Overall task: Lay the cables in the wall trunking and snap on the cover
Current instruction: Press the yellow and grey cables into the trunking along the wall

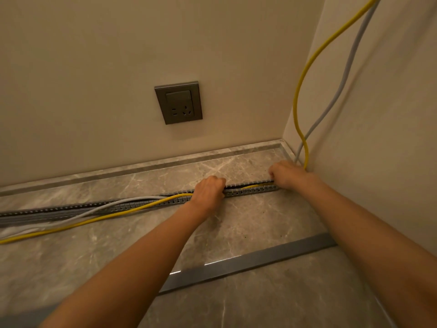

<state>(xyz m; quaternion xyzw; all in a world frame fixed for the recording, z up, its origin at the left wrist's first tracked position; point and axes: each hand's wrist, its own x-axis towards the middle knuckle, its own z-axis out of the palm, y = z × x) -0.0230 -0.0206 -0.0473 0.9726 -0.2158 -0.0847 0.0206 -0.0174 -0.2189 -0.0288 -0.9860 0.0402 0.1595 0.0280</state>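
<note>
A grey slotted trunking (248, 190) lies open along the marble surface, running from the left edge to the right corner. A yellow cable (132, 209) and a grey cable (104, 207) come down the right wall and run along it; between my hands the yellow cable lies inside the channel, and left of my left hand both spill out over the front edge. My left hand (209, 189) is curled over the trunking where the cables leave it. At the trunking's right end my right hand (285, 174) is curled on the cables. The fingertips of both are hidden.
The flat grey trunking cover (248, 261) lies loose on the marble, nearer to me. A grey wall socket (178, 102) sits on the back wall above the trunking. The side wall (378, 114) closes the corner on the right.
</note>
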